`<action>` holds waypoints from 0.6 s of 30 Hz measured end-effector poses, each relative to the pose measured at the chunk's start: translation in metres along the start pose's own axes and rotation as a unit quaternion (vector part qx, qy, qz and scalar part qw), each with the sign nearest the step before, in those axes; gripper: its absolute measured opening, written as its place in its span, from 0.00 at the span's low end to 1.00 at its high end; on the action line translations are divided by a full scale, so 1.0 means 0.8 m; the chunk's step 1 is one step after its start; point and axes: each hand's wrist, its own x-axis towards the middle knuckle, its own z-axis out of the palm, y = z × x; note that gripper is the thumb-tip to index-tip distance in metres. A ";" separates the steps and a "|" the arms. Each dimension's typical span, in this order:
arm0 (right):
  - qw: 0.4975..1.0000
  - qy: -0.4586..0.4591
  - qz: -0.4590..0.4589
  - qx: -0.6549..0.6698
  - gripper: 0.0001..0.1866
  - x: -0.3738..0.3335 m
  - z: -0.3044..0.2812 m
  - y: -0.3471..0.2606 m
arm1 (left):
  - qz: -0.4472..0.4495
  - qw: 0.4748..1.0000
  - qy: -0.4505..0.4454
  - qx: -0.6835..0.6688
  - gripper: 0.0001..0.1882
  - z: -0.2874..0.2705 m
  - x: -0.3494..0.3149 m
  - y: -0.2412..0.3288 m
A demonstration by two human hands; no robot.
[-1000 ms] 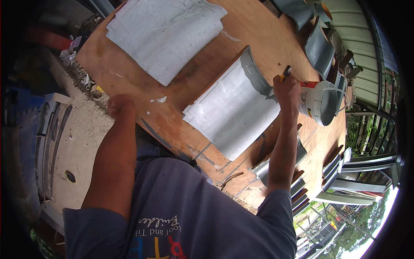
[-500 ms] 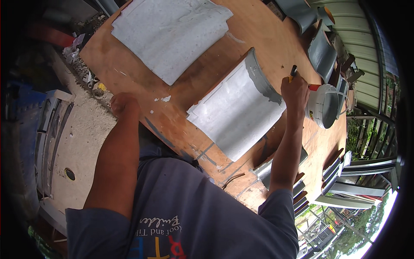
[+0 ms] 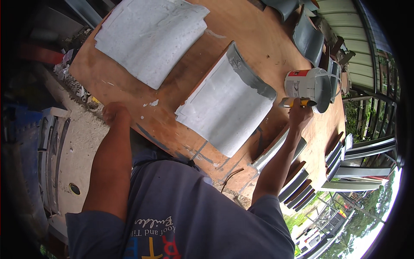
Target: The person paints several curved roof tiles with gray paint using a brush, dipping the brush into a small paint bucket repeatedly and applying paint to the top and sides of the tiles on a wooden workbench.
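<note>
Nearest, the left hand (image 3: 113, 113) rests closed on the near left edge of the wooden counter (image 3: 241, 30), gripping nothing that can be seen. Just right of it lies a curved grey roof tile (image 3: 224, 103), partly coated darker along its far end. Beyond the tile's right side, the right hand (image 3: 299, 115) grips a yellow-handled brush (image 3: 296, 102), its tip just beside a white paint bucket (image 3: 307, 85). Farther left on the counter lies a second pale tile (image 3: 151, 36), well apart from both hands.
</note>
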 end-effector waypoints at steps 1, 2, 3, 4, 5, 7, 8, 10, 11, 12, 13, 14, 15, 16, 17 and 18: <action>1.000 0.006 0.007 -0.002 0.11 -0.003 -0.003 0.001 | 0.037 0.999 -0.024 0.022 0.27 0.002 0.000 -0.002; 0.999 0.022 0.019 0.024 0.10 -0.014 -0.008 -0.011 | 0.081 0.995 -0.047 0.047 0.26 0.004 -0.003 0.000; 0.997 0.035 0.027 0.056 0.10 -0.022 -0.009 -0.032 | 0.089 0.994 -0.041 0.048 0.26 0.008 0.014 -0.007; 0.998 0.019 -0.018 0.062 0.09 -0.028 -0.003 -0.066 | 0.084 0.996 -0.041 -0.007 0.25 0.015 0.046 -0.019; 0.997 -0.004 -0.061 0.043 0.08 -0.031 0.011 -0.065 | 0.097 0.994 -0.043 -0.029 0.25 0.020 0.046 -0.017; 0.990 -0.054 -0.126 0.043 0.08 -0.033 0.017 -0.074 | 0.167 0.984 -0.054 0.022 0.24 0.025 0.031 -0.010; 0.989 -0.068 -0.129 0.036 0.08 -0.027 0.008 -0.074 | 0.196 0.978 -0.052 0.054 0.23 0.028 0.036 -0.008; 0.986 -0.079 -0.137 0.050 0.08 -0.018 -0.003 -0.090 | 0.176 0.982 -0.033 0.066 0.23 0.045 0.084 -0.021; 0.990 -0.076 -0.074 0.090 0.07 -0.016 -0.013 -0.086 | 0.162 0.985 -0.028 0.059 0.24 0.051 0.095 -0.018; 0.989 -0.071 -0.010 0.129 0.07 -0.016 -0.024 -0.080 | 0.150 0.987 -0.023 0.053 0.24 0.052 0.097 -0.014; 0.989 -0.065 -0.008 0.131 0.07 -0.019 -0.027 -0.071 | 0.135 0.989 -0.018 0.062 0.24 0.053 0.098 -0.013; 0.985 -0.073 -0.039 0.151 0.08 -0.028 -0.027 -0.056 | 0.132 0.989 -0.018 0.066 0.24 0.054 0.092 -0.010; 0.978 -0.085 -0.071 0.175 0.09 -0.038 -0.021 -0.046 | 0.125 0.990 -0.014 0.071 0.25 0.052 0.088 -0.012; 0.972 -0.139 -0.052 0.182 0.09 -0.049 -0.016 -0.038 | 0.122 0.990 -0.013 0.065 0.25 0.045 0.087 -0.017; 0.973 -0.135 -0.050 0.182 0.09 -0.055 -0.019 -0.031 | 0.125 0.990 -0.013 0.062 0.25 0.036 0.078 -0.017; 0.978 -0.098 -0.063 0.171 0.10 -0.060 -0.022 -0.024 | 0.129 0.990 -0.014 0.061 0.25 0.028 0.066 -0.016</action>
